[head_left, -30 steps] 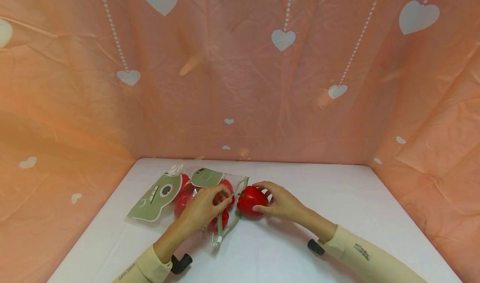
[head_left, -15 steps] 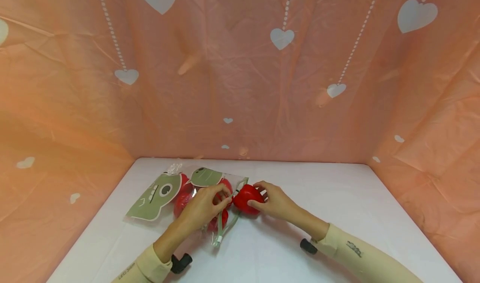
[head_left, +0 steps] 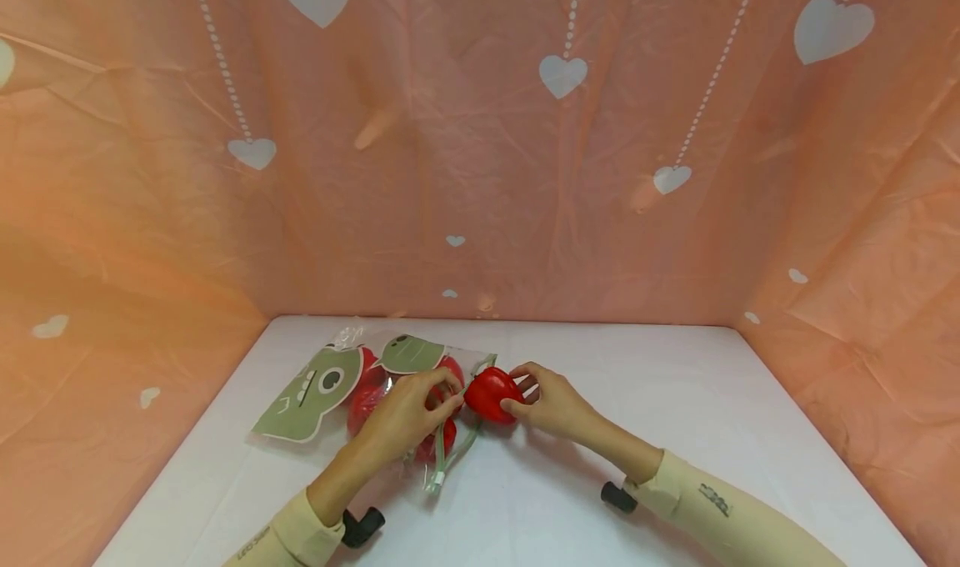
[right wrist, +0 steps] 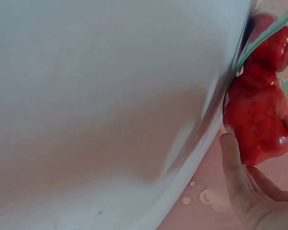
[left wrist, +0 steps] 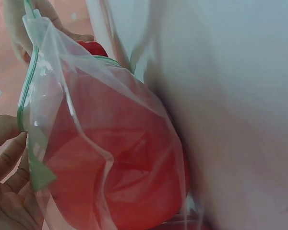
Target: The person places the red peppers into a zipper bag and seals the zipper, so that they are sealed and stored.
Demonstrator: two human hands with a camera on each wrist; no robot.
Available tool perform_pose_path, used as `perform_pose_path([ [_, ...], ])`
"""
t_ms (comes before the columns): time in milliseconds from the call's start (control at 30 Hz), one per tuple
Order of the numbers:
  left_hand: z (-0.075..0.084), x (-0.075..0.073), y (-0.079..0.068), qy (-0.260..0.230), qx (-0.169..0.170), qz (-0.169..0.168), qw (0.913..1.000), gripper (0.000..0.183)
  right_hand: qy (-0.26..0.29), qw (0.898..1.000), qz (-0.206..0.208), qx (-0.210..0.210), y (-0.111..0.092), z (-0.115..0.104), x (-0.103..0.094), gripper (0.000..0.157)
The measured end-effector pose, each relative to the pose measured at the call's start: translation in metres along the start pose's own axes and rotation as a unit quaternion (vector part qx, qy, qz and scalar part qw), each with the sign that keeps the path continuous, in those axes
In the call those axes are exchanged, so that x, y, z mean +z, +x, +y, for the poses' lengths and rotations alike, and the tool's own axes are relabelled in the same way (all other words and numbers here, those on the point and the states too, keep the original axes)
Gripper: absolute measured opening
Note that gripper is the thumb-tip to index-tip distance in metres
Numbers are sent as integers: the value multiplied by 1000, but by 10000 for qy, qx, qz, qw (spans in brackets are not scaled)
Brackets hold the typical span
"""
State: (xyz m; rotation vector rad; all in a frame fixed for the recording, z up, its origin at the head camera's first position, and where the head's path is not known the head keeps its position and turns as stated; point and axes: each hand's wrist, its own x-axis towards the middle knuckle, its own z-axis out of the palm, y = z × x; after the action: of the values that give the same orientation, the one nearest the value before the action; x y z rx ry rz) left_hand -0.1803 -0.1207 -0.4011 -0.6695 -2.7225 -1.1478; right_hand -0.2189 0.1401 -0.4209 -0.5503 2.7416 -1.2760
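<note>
My right hand grips a red bell pepper by its sides, with the thumb toward me. The pepper is right at the mouth of a clear zip bag printed with a green cartoon monster. With thumb and fingers, my left hand pinches the bag's upper edge along the green zip strip, and the mouth stands parted. Several red vegetables lie inside the bag, partly hidden by the left hand and the print. In the right wrist view, the held pepper overlaps other red peppers behind it.
A white table lies under everything, its far edge against an orange curtain with pale hearts. Both forearms wear cream sleeves, with a black wrist mount below the left one and another mount below the right.
My right hand has carried the bell pepper a little to the left, up to the bag's mouth, and the pepper has tilted. My left hand has kept its place on the bag.
</note>
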Motion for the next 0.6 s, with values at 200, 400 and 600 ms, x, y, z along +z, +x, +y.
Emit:
perform_pose_path([
  [200, -1, 1, 1, -26, 127, 20, 9999, 11, 623, 9981, -23, -4, -1, 1, 8, 45],
  [400, -2, 2, 2, -42, 207, -8, 9998, 8, 1153, 9932, -45, 158, 1, 1, 17, 44],
  [600, -2, 2, 3, -37, 77, -23, 10000, 10, 1230, 9922, 93, 200, 3, -1, 19, 42],
])
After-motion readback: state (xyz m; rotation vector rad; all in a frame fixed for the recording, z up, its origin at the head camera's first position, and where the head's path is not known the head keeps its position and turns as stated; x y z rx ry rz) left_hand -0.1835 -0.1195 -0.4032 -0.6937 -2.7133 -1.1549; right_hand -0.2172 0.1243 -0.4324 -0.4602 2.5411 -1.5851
